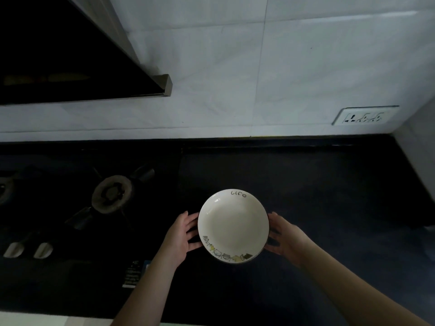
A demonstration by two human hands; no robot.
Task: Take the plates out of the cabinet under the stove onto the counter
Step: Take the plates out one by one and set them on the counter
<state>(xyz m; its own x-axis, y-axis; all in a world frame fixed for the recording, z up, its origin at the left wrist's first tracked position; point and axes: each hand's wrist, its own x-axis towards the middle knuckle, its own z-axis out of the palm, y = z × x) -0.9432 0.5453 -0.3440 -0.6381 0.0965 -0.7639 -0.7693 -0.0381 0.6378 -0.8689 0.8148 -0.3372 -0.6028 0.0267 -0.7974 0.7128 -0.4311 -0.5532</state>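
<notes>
A white deep plate point(233, 224) with the word "life" on its far rim and small yellow and grey drawings on its near rim is over the black counter point(329, 196), just right of the stove. My left hand point(182, 236) grips its left edge, fingers curled under the rim. My right hand point(283, 234) grips its right edge the same way. A second rim seems to show under the plate's near edge, so it may be a stack. Whether the plate touches the counter I cannot tell. The cabinet below the stove is out of sight.
A gas stove point(70, 231) with a burner point(111, 192) and two knobs point(28, 250) fills the left. A range hood point(70, 55) hangs above it. The tiled wall point(259, 78) has a socket panel point(363, 116) at right. A side wall point(421, 147) bounds the counter.
</notes>
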